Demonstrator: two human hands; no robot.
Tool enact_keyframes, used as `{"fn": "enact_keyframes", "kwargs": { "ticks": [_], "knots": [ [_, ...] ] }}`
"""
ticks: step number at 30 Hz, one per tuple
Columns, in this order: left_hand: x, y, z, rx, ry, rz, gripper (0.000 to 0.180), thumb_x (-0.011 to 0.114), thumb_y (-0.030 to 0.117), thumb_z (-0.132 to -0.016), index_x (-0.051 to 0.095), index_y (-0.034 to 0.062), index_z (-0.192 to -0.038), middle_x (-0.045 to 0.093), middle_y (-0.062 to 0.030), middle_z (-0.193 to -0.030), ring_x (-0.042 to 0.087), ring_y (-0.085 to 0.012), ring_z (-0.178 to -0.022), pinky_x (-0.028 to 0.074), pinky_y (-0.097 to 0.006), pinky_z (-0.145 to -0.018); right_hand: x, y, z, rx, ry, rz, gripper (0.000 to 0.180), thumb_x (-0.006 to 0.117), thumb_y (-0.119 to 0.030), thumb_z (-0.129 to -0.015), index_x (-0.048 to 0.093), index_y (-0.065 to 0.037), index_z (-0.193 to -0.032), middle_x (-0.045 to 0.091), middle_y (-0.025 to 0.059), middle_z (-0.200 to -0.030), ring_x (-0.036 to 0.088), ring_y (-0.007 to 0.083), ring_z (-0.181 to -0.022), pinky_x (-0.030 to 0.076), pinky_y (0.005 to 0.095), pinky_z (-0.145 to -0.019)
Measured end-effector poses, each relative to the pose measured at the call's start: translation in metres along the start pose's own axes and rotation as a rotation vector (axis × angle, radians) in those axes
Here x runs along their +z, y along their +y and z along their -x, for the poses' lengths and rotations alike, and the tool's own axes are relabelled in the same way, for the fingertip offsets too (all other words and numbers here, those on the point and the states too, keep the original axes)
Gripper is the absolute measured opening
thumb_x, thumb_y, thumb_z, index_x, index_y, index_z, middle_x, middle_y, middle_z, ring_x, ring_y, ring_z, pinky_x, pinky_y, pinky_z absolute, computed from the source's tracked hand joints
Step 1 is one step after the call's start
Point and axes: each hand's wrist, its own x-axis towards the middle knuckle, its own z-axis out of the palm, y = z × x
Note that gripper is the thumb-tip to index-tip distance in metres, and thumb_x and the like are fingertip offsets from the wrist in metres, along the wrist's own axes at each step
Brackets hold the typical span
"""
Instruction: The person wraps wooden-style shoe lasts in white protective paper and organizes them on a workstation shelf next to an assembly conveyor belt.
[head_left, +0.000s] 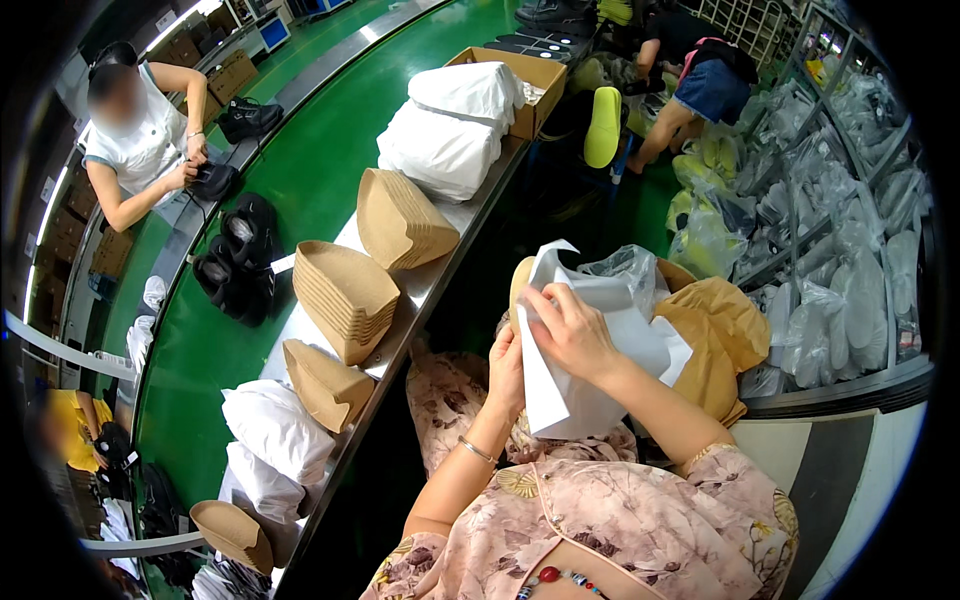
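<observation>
Over my lap, my right hand (572, 335) pinches a sheet of white paper (562, 402), which drapes down beneath my wrist. Closed at the lower end of a tan curved piece (519, 284), my left hand (506, 370) is pressed close to the paper. That piece resembles the cardboard shoe inserts stacked nearby, but the paper covers most of it. Behind the paper are a crumpled clear plastic bag (622, 265) and crumpled brown paper (722, 335). To my left, nested stacks of tan cardboard inserts (345, 300) stand along a metal ledge (385, 372).
White-wrapped bundles (440, 150) and a cardboard box (540, 80) lie along the ledge. A green conveyor belt (330, 190) carries black shoes (240, 255). Across it, a person (140, 140) handles a shoe. At right, a metal rack (850, 150) holds bagged insoles; another person (705, 80) bends beyond.
</observation>
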Motion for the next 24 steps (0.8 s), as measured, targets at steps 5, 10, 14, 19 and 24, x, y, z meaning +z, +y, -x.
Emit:
{"fn": "enact_keyframes", "kwargs": {
  "ticks": [5, 10, 14, 19, 24],
  "knots": [
    [0.002, 0.006, 0.002, 0.073, 0.032, 0.036, 0.017, 0.048, 0.016, -0.093, 0.055, 0.0051, -0.105, 0.06, -0.0009, -0.094, 0.058, -0.0072, -0.081, 0.048, -0.021, -0.071, 0.002, 0.003, -0.011, -0.071, 0.062, 0.166, 0.048, 0.065, -0.019, -0.073, 0.052, -0.005, -0.118, 0.048, 0.0131, -0.104, 0.05, 0.028, -0.089, 0.045, 0.0365, -0.074],
    [-0.019, 0.006, -0.006, 0.143, -0.065, 0.016, 0.025, 0.046, 0.018, -0.092, 0.051, 0.0036, -0.112, 0.059, -0.006, -0.102, 0.058, -0.0133, -0.092, 0.047, -0.026, -0.081, 0.004, -0.012, 0.012, -0.289, -0.04, 0.241, 0.036, 0.065, -0.015, -0.072, 0.06, -0.006, -0.107, 0.051, 0.0132, -0.114, 0.049, 0.0266, -0.098, 0.041, 0.0375, -0.082],
    [-0.015, 0.0, -0.003, 0.122, -0.035, 0.084, 0.027, 0.044, 0.02, -0.093, 0.051, 0.004, -0.114, 0.058, -0.0048, -0.104, 0.057, -0.013, -0.093, 0.045, -0.026, -0.082, 0.004, -0.008, 0.011, -0.131, 0.017, -0.079, 0.029, 0.058, -0.003, -0.072, 0.059, -0.002, -0.101, 0.055, 0.0122, -0.102, 0.052, 0.0271, -0.093, 0.046, 0.0344, -0.074],
    [-0.01, 0.004, 0.001, 0.121, -0.066, 0.028, 0.023, 0.045, 0.02, -0.094, 0.052, 0.0052, -0.11, 0.058, -0.0023, -0.101, 0.056, -0.0097, -0.089, 0.046, -0.023, -0.078, -0.008, 0.01, -0.015, 0.002, 0.024, -0.097, 0.021, 0.059, -0.002, -0.072, 0.058, 0.0, -0.094, 0.054, 0.0109, -0.095, 0.053, 0.029, -0.095, 0.047, 0.0363, -0.075],
    [-0.012, 0.008, 0.001, 0.121, -0.129, 0.041, 0.031, 0.044, 0.018, -0.094, 0.047, 0.0051, -0.122, 0.057, -0.0059, -0.109, 0.056, -0.0153, -0.099, 0.047, -0.028, -0.086, -0.004, 0.017, -0.017, 0.001, -0.131, -0.02, 0.055, 0.059, -0.031, -0.084, 0.041, -0.006, -0.13, 0.043, 0.0218, -0.124, 0.046, 0.039, -0.113, 0.042, 0.0409, -0.091]
  ]
}}
